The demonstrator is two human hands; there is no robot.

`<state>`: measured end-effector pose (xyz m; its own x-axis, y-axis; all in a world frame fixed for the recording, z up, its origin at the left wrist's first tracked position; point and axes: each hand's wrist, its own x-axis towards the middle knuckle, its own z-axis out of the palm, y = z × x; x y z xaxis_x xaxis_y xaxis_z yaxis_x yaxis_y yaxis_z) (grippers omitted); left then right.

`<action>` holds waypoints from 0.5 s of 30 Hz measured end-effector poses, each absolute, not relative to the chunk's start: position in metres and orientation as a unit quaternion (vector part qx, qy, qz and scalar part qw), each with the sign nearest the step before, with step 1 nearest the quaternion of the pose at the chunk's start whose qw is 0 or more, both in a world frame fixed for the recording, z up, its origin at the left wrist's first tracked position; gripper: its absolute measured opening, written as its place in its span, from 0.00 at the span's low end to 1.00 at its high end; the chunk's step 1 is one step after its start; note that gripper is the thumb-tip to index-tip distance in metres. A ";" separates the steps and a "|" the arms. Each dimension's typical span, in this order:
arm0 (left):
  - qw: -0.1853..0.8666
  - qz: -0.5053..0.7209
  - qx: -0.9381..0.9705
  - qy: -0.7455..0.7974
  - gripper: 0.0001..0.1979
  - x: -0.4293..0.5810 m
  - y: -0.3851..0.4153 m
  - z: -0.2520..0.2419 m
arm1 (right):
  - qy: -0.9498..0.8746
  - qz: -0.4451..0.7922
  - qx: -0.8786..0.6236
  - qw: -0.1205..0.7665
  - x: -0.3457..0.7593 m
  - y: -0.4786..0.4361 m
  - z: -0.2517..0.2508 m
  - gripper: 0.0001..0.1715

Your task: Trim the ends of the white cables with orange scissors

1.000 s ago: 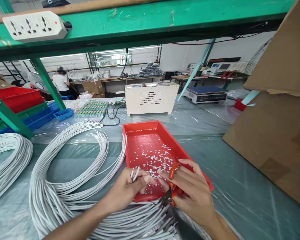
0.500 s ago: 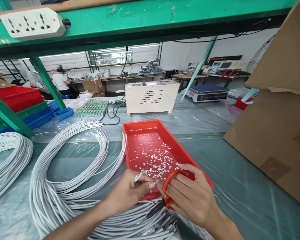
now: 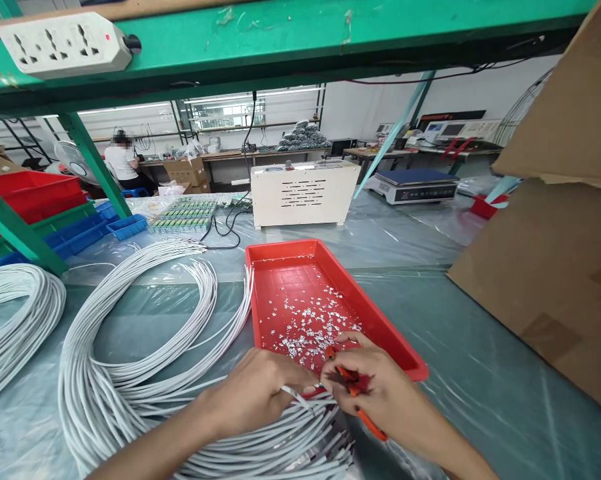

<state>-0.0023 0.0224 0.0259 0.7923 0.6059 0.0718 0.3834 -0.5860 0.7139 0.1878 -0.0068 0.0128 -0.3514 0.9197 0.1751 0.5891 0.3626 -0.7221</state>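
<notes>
My left hand (image 3: 260, 390) is closed on a white cable (image 3: 294, 393) near the front edge of the red tray (image 3: 380, 303). Beside it, my right hand (image 3: 387, 393) grips orange-handled scissors (image 3: 371, 425); their blades are mostly hidden by the fingers. The fingertips of both hands nearly meet at the cable's end, which I cannot see clearly. Small silvery-white scraps (image 3: 310, 327) lie scattered in the tray. Under my hands spreads a bundle of cut cable ends (image 3: 325, 440), part of a big coil of white cables (image 3: 87, 380).
Another cable coil (image 3: 40, 307) lies at the left edge. Behind the tray stands a cream metal box (image 3: 305, 193), with a weighing scale (image 3: 413, 187) to its right. A cardboard box (image 3: 545, 293) borders the right side. A green beam (image 3: 300, 40) crosses overhead. A person (image 3: 123, 160) sits far behind.
My right hand has turned, so the scissors' blades no longer point down toward the cable bundle. My left hand has lowered slightly and rolled over, with the cable now below its fingers.
</notes>
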 end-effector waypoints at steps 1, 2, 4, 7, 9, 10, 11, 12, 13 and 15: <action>0.385 0.157 0.865 0.280 0.13 -0.003 0.023 0.026 | -0.750 0.328 -0.493 0.295 0.188 -0.007 0.014 0.11; 0.418 0.161 0.848 0.283 0.13 -0.003 0.023 0.027 | -0.729 0.371 -0.490 0.303 0.189 -0.008 0.016 0.11; 0.477 0.166 0.809 0.299 0.12 -0.003 0.024 0.026 | -0.682 0.455 -0.470 0.327 0.188 -0.008 0.018 0.10; 0.534 0.181 0.763 0.316 0.13 -0.002 0.023 0.024 | -0.608 0.562 -0.432 0.358 0.186 -0.007 0.017 0.07; 0.558 0.203 0.742 0.310 0.14 -0.001 0.022 0.022 | -0.579 0.595 -0.414 0.373 0.184 -0.005 0.014 0.09; 0.569 0.215 0.732 0.306 0.14 0.000 0.022 0.020 | -0.573 0.600 -0.410 0.379 0.183 -0.005 0.013 0.10; 0.580 0.224 0.721 0.305 0.14 0.000 0.022 0.018 | -0.570 0.599 -0.409 0.386 0.182 -0.004 0.011 0.11; 0.590 0.233 0.710 0.307 0.13 0.001 0.022 0.017 | -0.567 0.597 -0.411 0.391 0.182 -0.004 0.010 0.12; 0.599 0.243 0.697 0.312 0.13 0.002 0.023 0.016 | -0.565 0.595 -0.414 0.394 0.181 -0.004 0.009 0.13; 0.615 0.268 0.667 0.324 0.12 0.003 0.024 0.015 | -0.563 0.592 -0.423 0.393 0.179 -0.005 0.008 0.14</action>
<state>0.0031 0.0238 0.0145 0.6463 0.7619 -0.0424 0.1029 -0.0320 0.9942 0.1792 -0.0046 0.0077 -0.3339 0.9408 -0.0579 0.0109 -0.0576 -0.9983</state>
